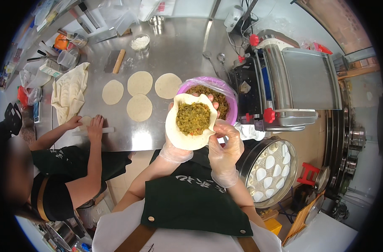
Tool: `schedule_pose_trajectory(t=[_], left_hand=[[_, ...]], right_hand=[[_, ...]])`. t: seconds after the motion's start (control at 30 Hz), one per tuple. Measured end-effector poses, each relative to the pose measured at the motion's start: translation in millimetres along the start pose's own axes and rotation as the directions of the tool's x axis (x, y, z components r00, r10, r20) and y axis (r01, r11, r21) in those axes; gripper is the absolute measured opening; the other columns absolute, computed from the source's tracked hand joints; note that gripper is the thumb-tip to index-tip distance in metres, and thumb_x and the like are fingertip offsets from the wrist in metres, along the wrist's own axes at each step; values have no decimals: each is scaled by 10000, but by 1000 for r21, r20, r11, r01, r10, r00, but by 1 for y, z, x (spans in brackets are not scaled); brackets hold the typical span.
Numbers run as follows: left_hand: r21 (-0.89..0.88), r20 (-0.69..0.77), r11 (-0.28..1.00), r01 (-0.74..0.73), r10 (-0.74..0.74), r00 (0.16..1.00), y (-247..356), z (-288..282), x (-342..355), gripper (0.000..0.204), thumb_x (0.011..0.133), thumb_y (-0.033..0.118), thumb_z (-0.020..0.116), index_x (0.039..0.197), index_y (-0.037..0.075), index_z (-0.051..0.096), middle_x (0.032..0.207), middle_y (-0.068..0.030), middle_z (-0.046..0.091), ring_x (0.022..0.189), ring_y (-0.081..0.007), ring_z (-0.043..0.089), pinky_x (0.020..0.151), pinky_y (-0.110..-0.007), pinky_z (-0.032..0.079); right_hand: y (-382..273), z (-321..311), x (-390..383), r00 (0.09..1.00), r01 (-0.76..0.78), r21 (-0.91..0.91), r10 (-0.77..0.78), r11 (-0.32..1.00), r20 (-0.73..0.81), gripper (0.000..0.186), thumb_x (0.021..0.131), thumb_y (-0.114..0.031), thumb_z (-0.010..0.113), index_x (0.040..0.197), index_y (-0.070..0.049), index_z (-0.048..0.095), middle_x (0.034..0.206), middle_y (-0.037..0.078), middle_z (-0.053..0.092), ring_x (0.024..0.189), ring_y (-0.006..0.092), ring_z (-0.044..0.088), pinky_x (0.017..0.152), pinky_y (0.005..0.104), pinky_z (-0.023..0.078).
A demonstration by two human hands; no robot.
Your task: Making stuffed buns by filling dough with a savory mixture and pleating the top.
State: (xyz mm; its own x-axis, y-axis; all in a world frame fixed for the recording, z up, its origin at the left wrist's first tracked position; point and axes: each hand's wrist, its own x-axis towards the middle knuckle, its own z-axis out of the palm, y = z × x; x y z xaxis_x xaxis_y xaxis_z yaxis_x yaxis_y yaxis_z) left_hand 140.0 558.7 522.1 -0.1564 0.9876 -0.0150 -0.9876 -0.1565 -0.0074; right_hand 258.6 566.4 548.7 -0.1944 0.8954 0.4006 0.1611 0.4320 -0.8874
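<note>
Surface: steel surface (174, 50) bearing four flat dough rounds (140, 83).
Wrapper: dough wrapper (179, 136) with green filling (193, 118), held above the surface edge.
Left hand (174, 152): cupped beneath wrapper.
Right hand (225, 147): pinching wrapper rim.
Bowl: filling bowl (225, 90) just behind.

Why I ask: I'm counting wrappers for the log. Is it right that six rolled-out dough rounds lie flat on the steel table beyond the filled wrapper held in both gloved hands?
Not quite: the head view shows four flat dough rounds on the steel table, not six. The rest stands: the filled wrapper is held in the gloved left hand and right hand.
</note>
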Motion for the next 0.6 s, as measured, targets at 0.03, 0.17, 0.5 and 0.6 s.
schedule_pose_trajectory(t=[0.03, 0.17, 0.5, 0.6], left_hand=[[0, -1, 1000, 1, -1, 1000, 0, 3, -1, 553, 978, 525, 367, 1271, 81, 520, 1340, -200, 488, 1231, -393, 488, 1010, -505, 440], [25, -44, 1000, 6, -5, 999, 1, 12, -6, 554, 978, 528, 366, 1270, 83, 520, 1348, -204, 477, 1248, -391, 470, 1001, -507, 448], [162, -162, 986, 31, -4, 987, 1, 18, -7, 600, 978, 530, 333, 1335, 71, 482, 1463, -155, 401, 1329, -357, 406, 1092, -500, 364], [46, -116, 997, 70, -64, 991, 2, 14, -7, 582, 980, 533, 335, 1307, 86, 514, 1458, -149, 408, 1319, -356, 418, 1095, -508, 360]], right_hand=[[1, -2, 2, 998, 51, -34, -50, 998, 33, 317, 717, 144, 665, 980, -25, 613, 943, 102, 656, 768, 183, 629, 650, 273, 502], [-8, -15, 17, 971, 128, -172, -88, 977, 223, 403, 683, 115, 704, 1045, -42, 624, 901, 111, 648, 766, 251, 653, 631, 310, 515], [-11, -15, 10, 986, 79, -185, -50, 980, 156, 316, 686, 107, 703, 960, -43, 654, 968, 130, 649, 789, 261, 663, 652, 323, 529], [-14, -15, 9, 985, 69, -159, -42, 985, 168, 333, 689, 112, 695, 979, -46, 645, 959, 125, 664, 781, 255, 670, 650, 318, 533]])
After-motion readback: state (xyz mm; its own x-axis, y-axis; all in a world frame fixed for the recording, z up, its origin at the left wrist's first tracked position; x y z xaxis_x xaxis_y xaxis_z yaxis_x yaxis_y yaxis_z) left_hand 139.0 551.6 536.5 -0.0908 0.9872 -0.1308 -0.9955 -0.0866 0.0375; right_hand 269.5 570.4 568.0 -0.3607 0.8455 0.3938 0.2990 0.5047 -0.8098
